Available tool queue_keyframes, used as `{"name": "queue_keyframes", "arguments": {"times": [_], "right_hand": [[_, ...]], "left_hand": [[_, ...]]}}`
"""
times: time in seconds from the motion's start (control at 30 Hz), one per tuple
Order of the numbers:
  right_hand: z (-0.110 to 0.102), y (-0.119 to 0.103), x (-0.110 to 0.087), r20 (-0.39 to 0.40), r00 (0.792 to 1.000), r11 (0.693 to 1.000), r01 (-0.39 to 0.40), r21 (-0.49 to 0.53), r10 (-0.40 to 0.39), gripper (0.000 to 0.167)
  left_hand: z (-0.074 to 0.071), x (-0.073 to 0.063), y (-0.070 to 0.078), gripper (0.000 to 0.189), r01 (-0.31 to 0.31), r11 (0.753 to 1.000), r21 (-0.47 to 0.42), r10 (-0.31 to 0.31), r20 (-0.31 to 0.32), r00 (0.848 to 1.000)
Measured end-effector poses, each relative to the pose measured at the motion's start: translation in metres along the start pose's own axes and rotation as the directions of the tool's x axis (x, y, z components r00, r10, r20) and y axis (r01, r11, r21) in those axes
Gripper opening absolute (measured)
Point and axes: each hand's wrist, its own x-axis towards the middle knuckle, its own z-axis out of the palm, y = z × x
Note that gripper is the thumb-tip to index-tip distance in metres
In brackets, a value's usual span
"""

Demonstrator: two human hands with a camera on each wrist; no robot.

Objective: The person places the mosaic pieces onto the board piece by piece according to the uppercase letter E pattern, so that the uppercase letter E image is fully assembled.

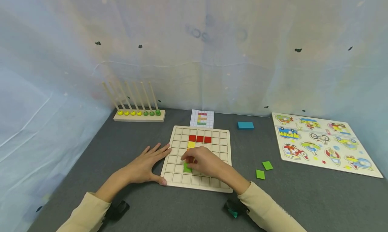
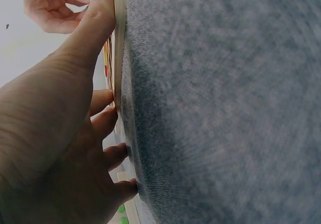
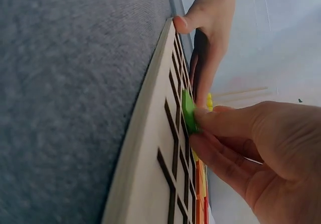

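Note:
A wooden grid board (image 1: pixel 177 178) lies flat before me. Three red tiles (image 1: pixel 200 139) form a row near its far side, with a yellow tile (image 1: pixel 191 144) below the leftmost one. My right hand (image 1: pixel 206 161) is over the middle of the board, its thumb and fingers pinching a green square tile (image 3: pixel 188 111) at the grid surface. That hand partly covers the orange tiles (image 3: pixel 201 179). With fingers spread, my left hand (image 1: pixel 145 166) rests against the board's left side, the thumb (image 2: pixel 95 18) on its near left corner.
Two loose green tiles (image 1: pixel 268 165) lie right of the board. Behind it are a printed pattern card (image 1: pixel 209 119) and a blue block (image 1: pixel 245 125). A peg stand with beads (image 1: pixel 139 117) stands back left; a vehicle picture puzzle (image 1: pixel 321 147) lies at the right.

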Motion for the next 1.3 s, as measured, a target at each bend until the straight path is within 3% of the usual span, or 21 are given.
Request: {"name": "queue_keyframes", "arguments": {"times": [0.43, 0.6, 0.8, 1.17, 1.3], "right_hand": [[0.000, -0.001, -0.003, 0.023, 1.000, 1.000, 0.009, -0.015, -0.009, 0.017], [-0.009, -0.002, -0.013, 0.007, 1.000, 0.999, -0.018, -0.027, 0.018, 0.018], [-0.028, 0.009, -0.035, -0.040, 0.998, 0.998, -0.039, -0.045, 0.038, 0.019], [-0.055, 0.041, -0.097, -0.071, 0.977, 0.980, -0.197, 0.034, 0.199, 0.023], [-0.070, 0.052, -0.117, -0.074, 0.970, 0.972, -0.234, -0.002, 0.233, 0.024]], "left_hand": [[0.000, -0.001, 0.001, 0.115, -0.009, 1.000, -0.013, 0.009, -0.006, 1.000], [0.000, 0.000, 0.002, 0.116, -0.007, 1.000, -0.016, 0.007, -0.002, 1.000], [0.000, 0.000, 0.002, 0.117, 0.000, 1.000, -0.010, 0.000, 0.002, 1.000], [-0.002, -0.001, 0.000, 0.118, 0.003, 1.000, 0.005, -0.003, 0.007, 1.000], [0.000, 0.000, 0.000, 0.118, 0.002, 1.000, 0.004, -0.002, 0.009, 1.000]]}}
